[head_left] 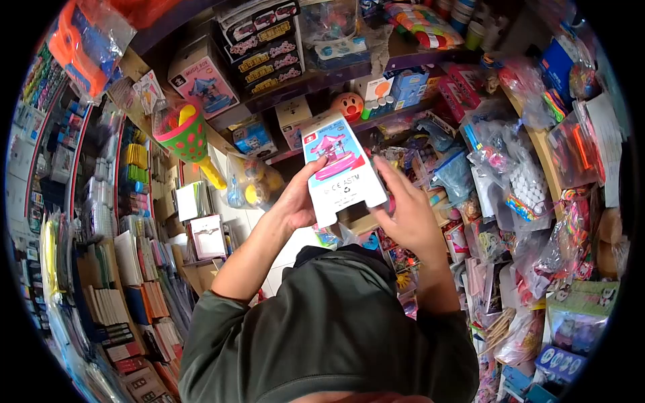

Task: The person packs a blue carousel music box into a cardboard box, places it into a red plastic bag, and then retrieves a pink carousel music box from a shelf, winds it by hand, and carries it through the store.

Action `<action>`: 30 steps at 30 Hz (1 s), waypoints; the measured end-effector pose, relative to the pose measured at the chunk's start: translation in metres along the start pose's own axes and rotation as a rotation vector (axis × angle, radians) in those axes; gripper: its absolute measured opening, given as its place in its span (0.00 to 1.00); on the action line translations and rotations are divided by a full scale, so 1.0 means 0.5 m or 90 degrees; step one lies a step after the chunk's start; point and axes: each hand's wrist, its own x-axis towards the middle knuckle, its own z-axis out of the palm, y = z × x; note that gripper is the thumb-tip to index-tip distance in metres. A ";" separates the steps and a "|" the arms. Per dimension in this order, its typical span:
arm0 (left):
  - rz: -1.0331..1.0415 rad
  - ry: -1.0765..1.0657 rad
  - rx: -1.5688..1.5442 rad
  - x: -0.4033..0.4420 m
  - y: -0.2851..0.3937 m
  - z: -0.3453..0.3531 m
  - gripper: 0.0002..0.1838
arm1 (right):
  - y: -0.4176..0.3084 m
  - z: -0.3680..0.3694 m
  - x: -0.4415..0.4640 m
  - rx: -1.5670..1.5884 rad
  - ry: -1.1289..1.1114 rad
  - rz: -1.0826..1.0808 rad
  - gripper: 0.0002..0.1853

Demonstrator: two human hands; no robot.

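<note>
A white carton point(338, 163) with a pink carousel picture and music box lettering is held up in front of my chest, slightly tilted. Its lower end shows a white panel with printed marks and a notched edge. My left hand point(300, 199) grips the left side, with the thumb lying on the printed front. At the right edge is my right hand point(410, 213), its fingers and thumb curved about that side and slightly blurred. The carton hides part of the fingers of both hands.
A larger pink music box carton point(203, 84) stands on the shelf ahead. A green spotted toy point(183, 138) juts out at left. Books and stationery point(151, 269) line the left shelves. Bagged toys and trinkets point(527, 181) crowd the right side.
</note>
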 end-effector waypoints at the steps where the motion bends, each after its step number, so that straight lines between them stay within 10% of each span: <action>1: 0.016 -0.007 0.021 -0.003 -0.001 0.003 0.36 | 0.013 0.012 0.001 -0.001 -0.006 -0.004 0.40; 6: 0.025 -0.031 0.174 -0.036 0.000 -0.037 0.53 | 0.029 0.037 0.029 -0.031 0.089 0.078 0.29; 10: 0.536 0.162 0.955 -0.086 -0.012 -0.069 0.85 | 0.057 0.031 0.045 0.091 0.039 0.184 0.25; 14: 0.711 -0.114 1.085 -0.096 -0.005 -0.081 0.85 | 0.104 0.094 0.066 0.243 0.004 0.246 0.21; 21: 0.673 -0.175 1.122 -0.147 0.020 -0.091 0.79 | 0.098 0.159 0.091 0.379 0.003 0.379 0.12; 30: 0.758 -0.008 0.956 -0.181 0.082 -0.148 0.72 | -0.022 0.135 0.127 0.419 -0.147 0.354 0.19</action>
